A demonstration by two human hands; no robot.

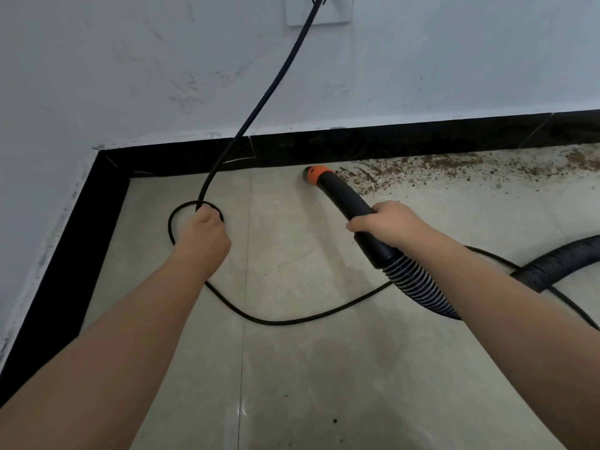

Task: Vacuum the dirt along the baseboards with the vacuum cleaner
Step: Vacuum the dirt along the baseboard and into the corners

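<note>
- Beige floor tiles (324,368) fill the near part of the view, glossy, with a grout line running away toward the wall, and both bare forearms reach out over them.
- Black power cord (292,320) snakes across the tiles between the arms, then curls into a loop by the left hand.
- Left hand (203,237) is fisted, fingers curled tight around the cord right where that loop crosses itself; from there the cord climbs the wall.
- Right hand (388,227) has its fingers wrapped together over the black nozzle tube (354,209), gripping it from above.
- Ribbed hose (418,287) comes out of the tube's back end, passes under the right forearm and bends off toward the right edge of the floor.
- Orange tip (316,174) of the nozzle sits at the floor, just beside the baseboard (373,144), roughly mid-way along the far wall.
- Brown dirt (454,167) is scattered along the floor's far edge, starting right at the tip and running to the right against the baseboard. Left of the tip the tiles look clean.
- Baseboard is black, and turns the corner at far left.
- White wall (130,76) above is scuffed, with a wall socket (319,11) at the top where the cord plugs in.
</note>
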